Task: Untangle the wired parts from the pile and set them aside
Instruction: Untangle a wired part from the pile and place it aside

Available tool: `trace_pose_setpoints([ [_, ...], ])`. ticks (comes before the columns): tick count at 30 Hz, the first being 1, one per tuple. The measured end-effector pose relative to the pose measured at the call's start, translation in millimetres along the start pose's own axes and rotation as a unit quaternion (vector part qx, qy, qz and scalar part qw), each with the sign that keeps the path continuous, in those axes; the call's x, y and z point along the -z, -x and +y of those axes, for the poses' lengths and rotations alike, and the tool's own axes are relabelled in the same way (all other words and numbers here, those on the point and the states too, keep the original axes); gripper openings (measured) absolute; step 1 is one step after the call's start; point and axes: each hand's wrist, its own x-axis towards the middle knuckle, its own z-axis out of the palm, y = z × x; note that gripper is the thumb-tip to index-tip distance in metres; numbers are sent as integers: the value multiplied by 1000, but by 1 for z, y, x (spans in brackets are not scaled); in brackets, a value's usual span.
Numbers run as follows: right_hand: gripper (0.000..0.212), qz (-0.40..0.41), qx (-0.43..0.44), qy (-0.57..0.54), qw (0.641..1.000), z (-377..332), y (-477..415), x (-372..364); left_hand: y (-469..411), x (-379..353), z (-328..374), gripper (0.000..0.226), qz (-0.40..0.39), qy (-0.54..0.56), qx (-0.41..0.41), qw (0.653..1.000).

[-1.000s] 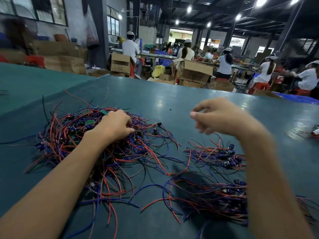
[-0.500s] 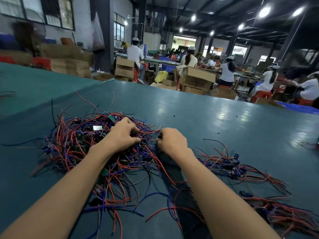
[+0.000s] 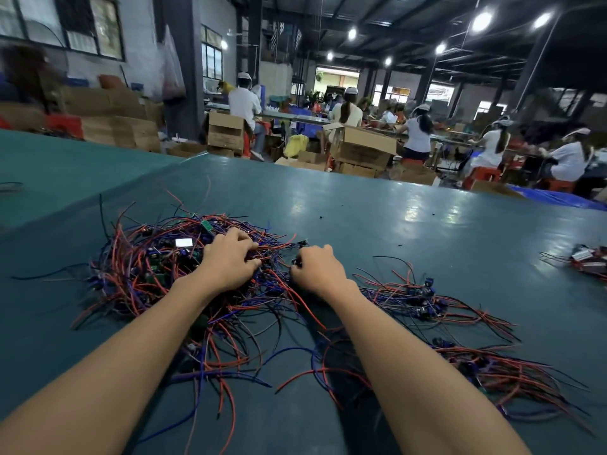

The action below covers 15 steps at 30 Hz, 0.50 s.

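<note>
Left hand point(image 3: 226, 262) and right hand point(image 3: 317, 270) both work at centre frame, much as half a second ago; a second ago the right one hung lifted at the right. Beneath them spreads one dark teal table point(image 3: 427, 231). Left of centre on it lies one tangled pile point(image 3: 147, 267) of thin red, blue and black wires dotted with small green circuit boards point(image 3: 206, 225); the left hand's curled fingers grip its strands. Two sorted bundles of like wires lie at lower right, one nearer centre point(image 3: 423, 297), one lower point(image 3: 492, 369), and a small third bundle point(image 3: 588, 259) at the right edge. The right hand's curled fingers pinch a small black wired part point(image 3: 297, 262) at the pile's right fringe.
</note>
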Motion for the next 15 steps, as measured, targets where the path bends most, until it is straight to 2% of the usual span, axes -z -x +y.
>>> trace_pose_setpoints([
  [2, 31, 49, 5, -27, 998, 1, 5, 3, 9, 0, 2, 53, -40, -44, -10, 998],
  [5, 28, 155, -7, -196, 968, 1, 15, 19, 36, -7, -1, 56, -46, -81, -59, 994],
  [7, 16, 165, -31, -346, 923, -1, 27, 39, 54, -13, 0, 55, -8, -91, -75, 993],
  [10, 6, 142, -46, -540, 828, -3, 52, 66, 74, -8, 4, 51, 82, -96, -107, 986],
  [13, 5, 134, -45, -652, 745, 1, 82, 81, 87, 6, 10, 39, 214, -70, -171, 959],
  [15, 9, 120, -37, -685, 718, 2, 101, 80, 93, 12, 15, 36, 269, -39, -195, 942],
])
